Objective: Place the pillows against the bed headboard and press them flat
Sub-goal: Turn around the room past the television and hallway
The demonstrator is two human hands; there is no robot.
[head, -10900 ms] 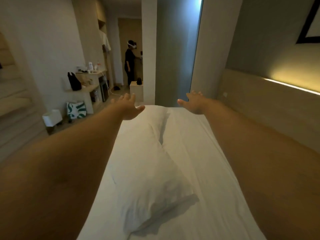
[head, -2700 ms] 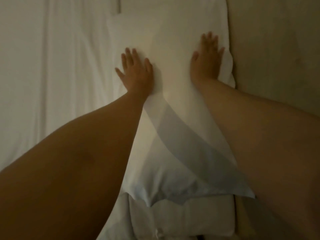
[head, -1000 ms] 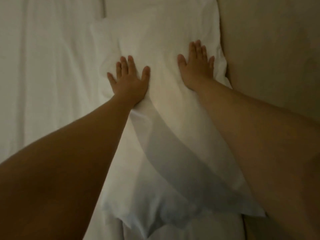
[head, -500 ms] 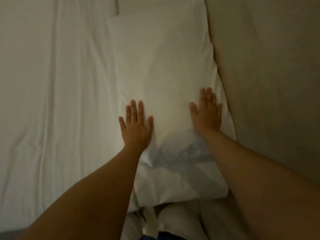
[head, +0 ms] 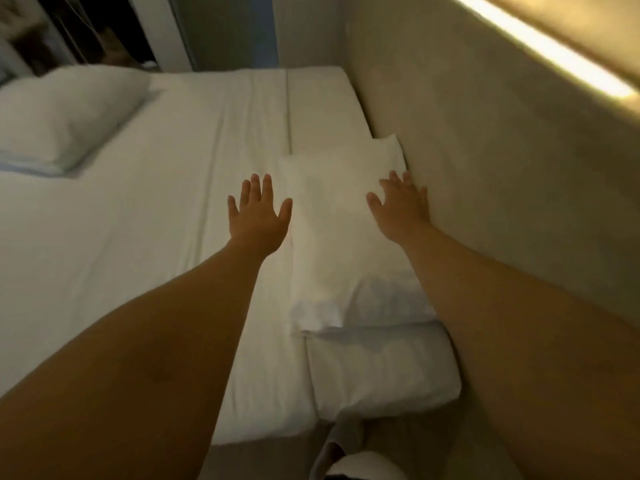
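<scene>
Three white pillows lie on the bed (head: 138, 220): two in a row against the headboard (head: 485, 168) at right, a far pillow (head: 343, 202) and a near pillow (head: 381, 368), and a third pillow (head: 65, 116) far left. The left hand (head: 258, 216) and right hand (head: 401, 206) are spread wide, holding nothing, flanking the far pillow.

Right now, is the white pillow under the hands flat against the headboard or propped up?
Flat: white pillow lies on the mattress, its long edge along the beige headboard.
</scene>
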